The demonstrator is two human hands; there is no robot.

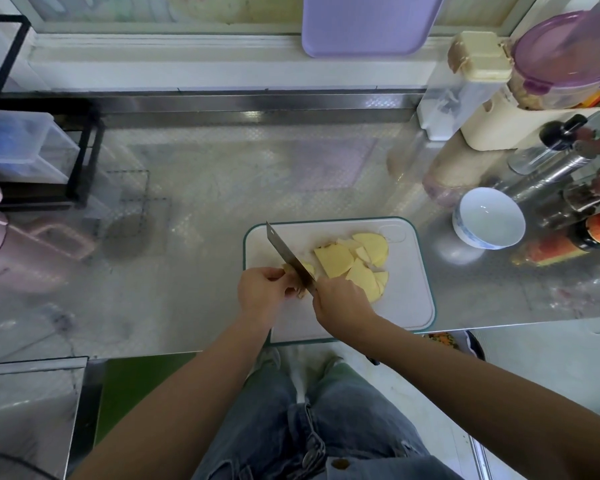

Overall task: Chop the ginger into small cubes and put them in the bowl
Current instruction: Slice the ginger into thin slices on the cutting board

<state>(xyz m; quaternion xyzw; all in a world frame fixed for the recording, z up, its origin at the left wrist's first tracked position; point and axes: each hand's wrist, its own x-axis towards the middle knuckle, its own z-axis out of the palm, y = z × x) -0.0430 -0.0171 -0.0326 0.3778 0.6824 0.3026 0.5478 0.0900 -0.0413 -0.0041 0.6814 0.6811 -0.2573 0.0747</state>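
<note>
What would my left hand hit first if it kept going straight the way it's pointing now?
Probably the knife: the left hand grips the ginger piece right beside its blade, fingers toward it. Beyond the blade lie cut ginger slices. Depth is unclear from this view.

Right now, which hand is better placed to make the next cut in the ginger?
The right hand: it grips the knife, whose blade lies across the ginger piece. The left hand holds that piece on the cutting board.
</note>
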